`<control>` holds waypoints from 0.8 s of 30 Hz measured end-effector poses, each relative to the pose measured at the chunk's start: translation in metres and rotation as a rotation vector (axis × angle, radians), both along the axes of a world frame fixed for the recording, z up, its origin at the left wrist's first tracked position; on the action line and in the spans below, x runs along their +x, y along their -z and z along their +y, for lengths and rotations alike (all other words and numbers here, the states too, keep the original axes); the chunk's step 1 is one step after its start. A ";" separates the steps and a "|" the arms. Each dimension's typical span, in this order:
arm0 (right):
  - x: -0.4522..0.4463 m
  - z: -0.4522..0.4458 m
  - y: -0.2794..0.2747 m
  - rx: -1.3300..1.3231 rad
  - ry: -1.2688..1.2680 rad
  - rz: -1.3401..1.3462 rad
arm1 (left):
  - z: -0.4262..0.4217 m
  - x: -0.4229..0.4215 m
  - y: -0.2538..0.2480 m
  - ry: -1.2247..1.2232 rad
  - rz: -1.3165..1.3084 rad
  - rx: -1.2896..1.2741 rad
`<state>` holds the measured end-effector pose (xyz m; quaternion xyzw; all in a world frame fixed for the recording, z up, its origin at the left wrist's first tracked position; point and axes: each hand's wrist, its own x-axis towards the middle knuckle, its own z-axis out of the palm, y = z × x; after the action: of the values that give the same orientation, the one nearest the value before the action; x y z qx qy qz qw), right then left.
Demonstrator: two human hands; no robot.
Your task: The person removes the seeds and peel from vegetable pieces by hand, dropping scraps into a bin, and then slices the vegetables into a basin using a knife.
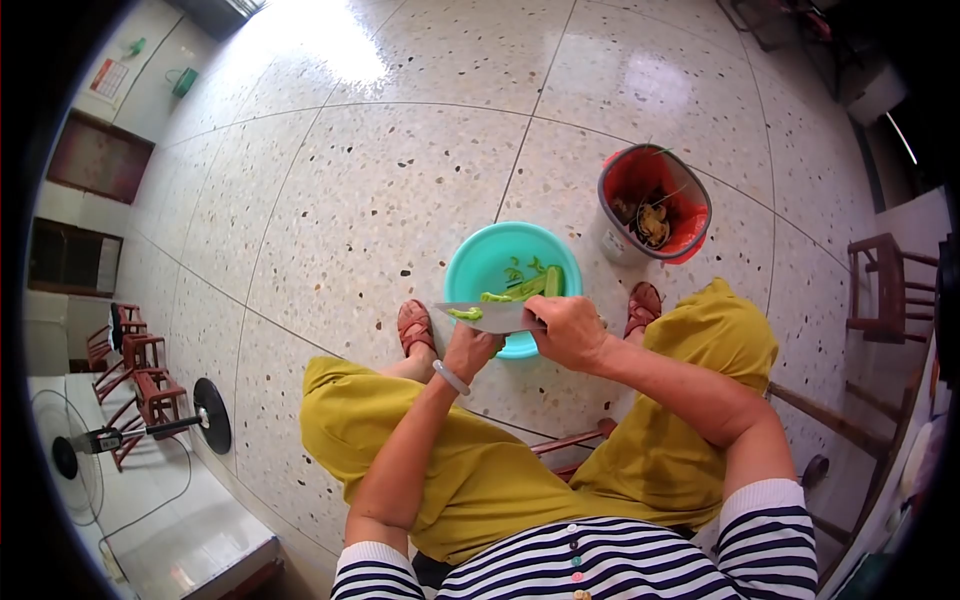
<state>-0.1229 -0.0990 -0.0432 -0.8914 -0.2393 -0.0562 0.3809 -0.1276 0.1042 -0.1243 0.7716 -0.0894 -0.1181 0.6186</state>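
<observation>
My right hand (568, 330) is closed round the handle end of a wide knife (493, 316), whose blade points left over the basin's near part. A small green piece (465, 313) lies on the blade. Just below the blade, my left hand (473, 352) has its fingers curled; a bit of green shows beside them, mostly hidden by the knife and hand. Under both hands stands a turquoise basin (480, 250) holding green vegetable pieces (553, 281), some long and some small.
A bin (625, 243) with a red liner and scraps stands beyond the basin to the right. My feet flank the basin. A wooden chair (880, 285) is at the right; a fan (66, 457), a white table (200, 520) and small stools (158, 390) are at the left.
</observation>
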 end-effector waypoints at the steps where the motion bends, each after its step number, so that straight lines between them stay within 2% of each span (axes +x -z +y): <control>1: 0.001 -0.001 0.001 -0.002 -0.001 0.009 | -0.005 -0.002 -0.021 -0.047 0.124 -0.109; 3: 0.001 -0.002 0.003 -0.011 0.000 0.032 | -0.010 -0.005 -0.031 -0.114 0.238 -0.183; 6: 0.001 -0.003 0.010 -0.032 0.008 0.076 | -0.003 -0.002 -0.037 -0.065 0.324 0.036; 8: 0.002 -0.007 0.016 -0.041 0.017 0.105 | -0.003 -0.001 -0.043 -0.073 0.306 0.061; 12: 0.005 -0.023 0.058 -0.228 0.113 0.217 | -0.011 0.001 -0.055 -0.031 0.220 0.024; 14: 0.004 -0.030 0.073 -0.264 0.154 0.266 | -0.013 0.003 -0.064 -0.034 0.278 -0.002; 21: -0.003 -0.007 0.008 0.013 0.050 0.073 | -0.005 0.005 -0.057 -0.031 0.468 -0.022; 23: -0.003 -0.003 0.001 0.048 0.006 0.033 | 0.003 0.005 -0.012 0.010 0.133 -0.067; 24: -0.003 -0.002 0.001 0.034 0.007 0.033 | 0.005 0.006 -0.007 0.030 0.016 -0.043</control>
<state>-0.1256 -0.1009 -0.0445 -0.8864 -0.2288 -0.0467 0.3996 -0.1221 0.1088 -0.1173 0.7556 -0.0986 -0.1318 0.6340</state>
